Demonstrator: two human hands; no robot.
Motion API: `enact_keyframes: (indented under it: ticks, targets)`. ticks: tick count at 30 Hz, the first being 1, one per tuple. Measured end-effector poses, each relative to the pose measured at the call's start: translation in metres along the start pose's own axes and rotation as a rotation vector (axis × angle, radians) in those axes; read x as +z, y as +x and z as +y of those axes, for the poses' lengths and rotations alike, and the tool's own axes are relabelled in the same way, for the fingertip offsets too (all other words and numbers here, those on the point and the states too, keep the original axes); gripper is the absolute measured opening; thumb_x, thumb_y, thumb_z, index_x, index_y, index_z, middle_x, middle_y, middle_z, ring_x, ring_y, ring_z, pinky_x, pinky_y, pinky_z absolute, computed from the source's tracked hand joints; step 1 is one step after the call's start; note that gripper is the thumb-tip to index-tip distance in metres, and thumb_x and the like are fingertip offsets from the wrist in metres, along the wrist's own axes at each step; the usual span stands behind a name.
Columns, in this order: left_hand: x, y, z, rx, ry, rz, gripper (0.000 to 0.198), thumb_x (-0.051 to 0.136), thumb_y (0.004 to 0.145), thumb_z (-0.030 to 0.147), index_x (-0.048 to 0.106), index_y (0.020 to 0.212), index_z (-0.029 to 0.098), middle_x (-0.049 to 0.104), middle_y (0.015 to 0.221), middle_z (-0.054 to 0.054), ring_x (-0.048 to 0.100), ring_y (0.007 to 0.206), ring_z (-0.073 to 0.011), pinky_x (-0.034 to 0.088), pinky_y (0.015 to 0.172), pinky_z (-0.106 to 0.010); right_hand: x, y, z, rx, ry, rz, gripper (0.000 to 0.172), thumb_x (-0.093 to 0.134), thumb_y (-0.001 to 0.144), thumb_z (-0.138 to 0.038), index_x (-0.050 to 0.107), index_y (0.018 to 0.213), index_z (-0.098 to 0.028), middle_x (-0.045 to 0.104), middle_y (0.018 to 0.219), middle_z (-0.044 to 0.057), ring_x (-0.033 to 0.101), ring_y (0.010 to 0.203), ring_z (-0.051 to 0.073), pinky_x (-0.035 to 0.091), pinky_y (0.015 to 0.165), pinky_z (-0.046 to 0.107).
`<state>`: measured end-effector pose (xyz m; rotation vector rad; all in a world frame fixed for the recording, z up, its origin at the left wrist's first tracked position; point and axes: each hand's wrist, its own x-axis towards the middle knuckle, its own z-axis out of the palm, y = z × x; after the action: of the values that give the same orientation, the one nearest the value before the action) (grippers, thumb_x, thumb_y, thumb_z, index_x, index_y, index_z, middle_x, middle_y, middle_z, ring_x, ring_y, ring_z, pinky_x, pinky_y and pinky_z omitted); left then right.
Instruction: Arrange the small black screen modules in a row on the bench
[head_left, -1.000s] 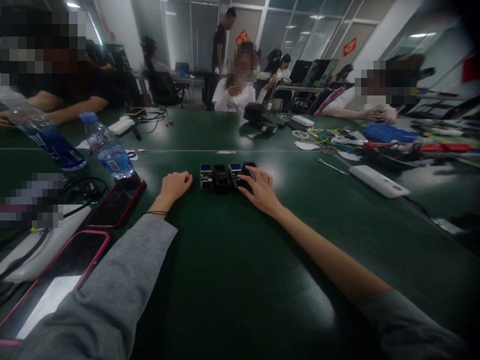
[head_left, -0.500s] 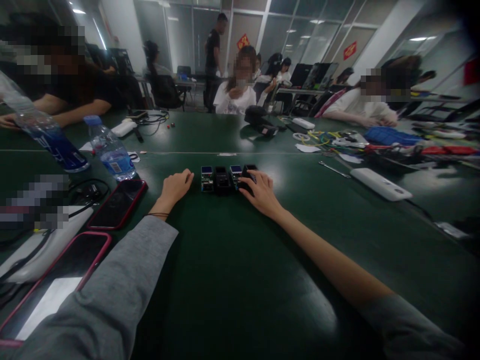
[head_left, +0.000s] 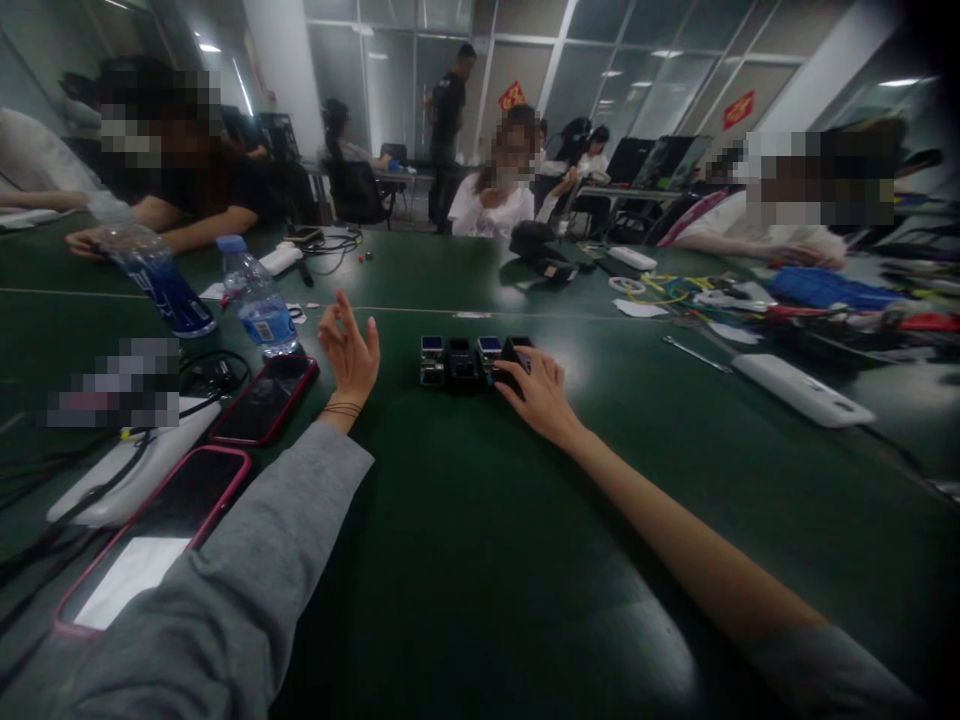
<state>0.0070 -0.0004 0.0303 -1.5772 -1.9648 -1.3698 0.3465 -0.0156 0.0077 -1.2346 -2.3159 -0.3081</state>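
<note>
On a dark green bench [head_left: 450,520], four small devices stand side by side before a person in grey sleeves. A left circuit board [head_left: 432,365] and a right circuit board [head_left: 490,346] carry small blue screens; each has a black module [head_left: 460,362] just to its right. The right hand [head_left: 541,392] bends over the end of the row, its fingers slightly parted and touching the rightmost module [head_left: 517,346]; whether they grip it cannot be told. The left hand [head_left: 352,362], well apart from the devices, is raised with fingers spread, holding nothing. Beyond it, a large bottle [head_left: 176,295] bears white lettering on blue, too blurred to read, and a smaller bottle [head_left: 259,300] shows a barcode. Two red wall signs [head_left: 739,108] carry gold marks, also illegible. Any writing on the devices is too small to read.
</note>
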Motion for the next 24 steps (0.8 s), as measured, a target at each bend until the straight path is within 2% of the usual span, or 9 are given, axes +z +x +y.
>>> enact_keyframes:
  ticks: [6,9,13,18,24]
  targets:
    - [-0.0057,0.0001,0.0047,-0.049,-0.055,-0.085,0.075,0.044,0.105,0.045,0.021,0.168,0.011,0.037,0.166,-0.024,0.032,0.155,-0.0389,0.032,0.126,-0.062,0.0029,-0.0004,0.002,-0.008,0.007,0.019,0.037,0.046,0.109,-0.043,0.051,0.143,-0.03,0.037,0.153,0.015,0.037,0.139,0.041,0.042,0.106,0.059]
    - [-0.0063,0.0006,0.0046,-0.05,-0.054,-0.072,0.076,0.044,0.105,0.044,0.019,0.168,0.009,0.03,0.17,-0.024,0.025,0.159,-0.0376,0.028,0.128,-0.061,0.0017,-0.0005,0.0008,0.004,0.011,0.016,0.044,0.045,0.109,-0.043,0.043,0.151,-0.029,0.037,0.153,0.016,0.038,0.138,0.04,0.042,0.106,0.059]
    - [-0.0045,0.0009,0.002,-0.038,-0.076,-0.077,0.076,0.045,0.105,0.044,0.017,0.169,0.014,0.024,0.174,-0.019,0.017,0.162,-0.0363,0.023,0.13,-0.063,0.0005,-0.0004,-0.0014,0.025,0.034,0.006,0.055,0.045,0.108,-0.044,0.031,0.159,-0.029,0.038,0.153,0.016,0.038,0.138,0.041,0.041,0.108,0.058]
    - [-0.0052,0.001,0.0028,-0.025,-0.095,-0.079,0.076,0.045,0.105,0.042,0.016,0.169,0.015,0.022,0.174,-0.018,0.014,0.163,-0.0362,0.02,0.13,-0.063,0.002,-0.0005,-0.002,0.028,0.055,0.053,0.064,0.046,0.107,-0.045,0.02,0.163,-0.028,0.041,0.152,0.016,0.04,0.137,0.039,0.04,0.109,0.057]
    - [-0.0055,0.0014,0.0021,-0.01,-0.09,-0.085,0.074,0.043,0.105,0.042,0.018,0.169,0.016,0.021,0.175,-0.017,0.011,0.164,-0.0339,0.015,0.132,-0.061,0.0031,-0.0004,-0.0012,0.014,0.046,0.073,0.067,0.044,0.107,-0.047,0.015,0.164,-0.027,0.042,0.15,0.016,0.041,0.136,0.039,0.041,0.107,0.056]
